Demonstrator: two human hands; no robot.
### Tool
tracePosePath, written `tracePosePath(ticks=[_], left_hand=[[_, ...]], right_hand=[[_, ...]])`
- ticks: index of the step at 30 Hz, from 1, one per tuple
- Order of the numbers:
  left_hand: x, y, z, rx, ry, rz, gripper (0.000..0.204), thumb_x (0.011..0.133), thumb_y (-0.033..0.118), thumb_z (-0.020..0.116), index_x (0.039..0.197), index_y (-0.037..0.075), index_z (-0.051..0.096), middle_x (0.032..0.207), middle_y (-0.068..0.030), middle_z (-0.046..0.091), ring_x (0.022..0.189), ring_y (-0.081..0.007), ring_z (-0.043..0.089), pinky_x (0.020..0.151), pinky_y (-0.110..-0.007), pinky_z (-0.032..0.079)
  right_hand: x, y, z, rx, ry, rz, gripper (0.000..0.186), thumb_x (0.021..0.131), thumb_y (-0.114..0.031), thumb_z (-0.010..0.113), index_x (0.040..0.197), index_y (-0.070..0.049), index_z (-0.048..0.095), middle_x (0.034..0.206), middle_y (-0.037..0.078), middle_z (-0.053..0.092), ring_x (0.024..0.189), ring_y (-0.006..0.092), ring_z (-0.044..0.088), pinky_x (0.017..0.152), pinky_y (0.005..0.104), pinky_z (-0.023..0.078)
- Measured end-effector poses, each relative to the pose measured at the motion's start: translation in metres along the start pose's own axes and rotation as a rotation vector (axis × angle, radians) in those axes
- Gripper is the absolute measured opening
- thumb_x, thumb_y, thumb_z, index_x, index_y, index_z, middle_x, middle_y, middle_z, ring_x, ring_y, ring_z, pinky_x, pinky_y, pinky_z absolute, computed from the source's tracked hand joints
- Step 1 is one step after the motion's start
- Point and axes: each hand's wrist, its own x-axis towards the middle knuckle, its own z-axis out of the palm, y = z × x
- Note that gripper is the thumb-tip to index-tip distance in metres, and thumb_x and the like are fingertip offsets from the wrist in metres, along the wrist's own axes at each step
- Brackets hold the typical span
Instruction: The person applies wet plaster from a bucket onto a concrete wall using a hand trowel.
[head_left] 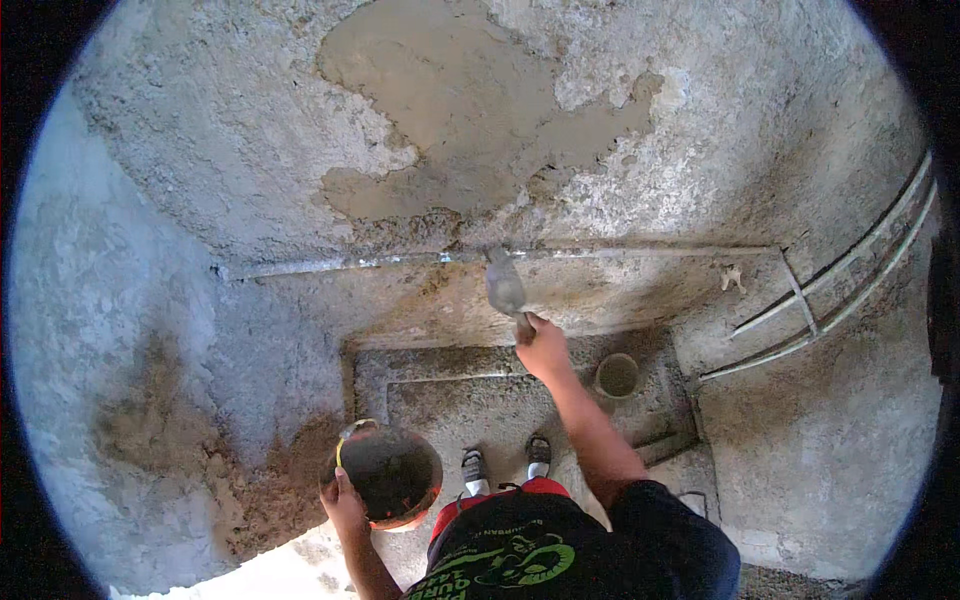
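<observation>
In my right hand (543,350) is the handle of a trowel (506,287), its grey blade pointing up toward the wall. The blade's tip is close to a pale pipe (620,253) that runs along the wall; whether it touches cannot be made out. A wide patch of wet mortar (450,100) covers the wall above. My left hand (345,500) grips the rim of a round bucket (433,480) by its yellow handle, at my left side. The inside of the bucket is dark, and its contents are hard to see.
A small round pail (617,376) stands on the floor to the right, near the wall's foot. Two more pipes (830,300) with a short crosspiece curve along the right wall. A rough brown heap or stain (270,490) lies at the left. My feet (505,460) stand on the gritty floor.
</observation>
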Motion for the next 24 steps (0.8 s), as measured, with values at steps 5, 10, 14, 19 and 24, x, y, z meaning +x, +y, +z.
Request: tracePosePath(ticks=[5,10,14,19,24], left_hand=[[0.0,0.009,-0.003,-0.055,-0.047,0.054,0.041,0.1,0.032,0.059,0.067,0.01,0.052,0.056,0.0063,0.043,0.045,-0.0059,0.035,0.043,-0.027,0.024],[-0.007,0.015,0.003,-0.132,-0.041,0.174,0.044,0.101,0.03,0.057,0.062,0.014,0.044,0.054,0.0084,0.037,0.045,-0.0036,0.032,0.043,-0.026,0.022],[-0.009,0.01,0.001,-0.049,-0.064,0.112,0.044,0.101,0.03,0.057,0.062,0.015,0.044,0.053,0.008,0.036,0.041,-0.0037,0.031,0.038,-0.027,0.022],[0.002,-0.008,-0.001,0.008,-0.099,0.039,0.045,0.101,0.034,0.057,0.063,0.015,0.042,0.051,0.0077,0.034,0.039,-0.0045,0.031,0.037,-0.025,0.024],[-0.019,-0.002,0.008,0.004,-0.07,0.058,0.045,0.099,0.039,0.058,0.064,0.014,0.046,0.05,0.0057,0.037,0.037,-0.007,0.033,0.035,-0.027,0.025]], right_hand=[[0.004,-0.006,0.033,0.125,0.162,-0.023,0.046,0.088,-0.022,0.066,0.128,0.0,0.059,0.099,0.024,0.069,0.089,0.0385,0.068,0.079,0.0426,0.055],[-0.006,0.005,0.017,0.237,0.048,0.012,0.044,0.087,-0.021,0.068,0.124,0.002,0.061,0.099,0.024,0.069,0.09,0.0364,0.069,0.08,0.0418,0.054],[-0.04,-0.014,-0.031,0.157,-0.067,-0.087,0.045,0.085,-0.025,0.073,0.119,0.002,0.062,0.098,0.023,0.069,0.091,0.0364,0.069,0.08,0.0408,0.054],[-0.069,-0.011,-0.091,0.223,-0.148,-0.411,0.044,0.079,-0.021,0.08,0.114,-0.002,0.062,0.098,0.019,0.069,0.088,0.0294,0.069,0.077,0.0369,0.053],[-0.071,-0.042,-0.172,0.313,-0.736,-0.389,0.051,0.077,-0.018,0.083,0.12,0.0,0.062,0.106,0.01,0.069,0.096,0.0147,0.063,0.083,0.0331,0.05]])
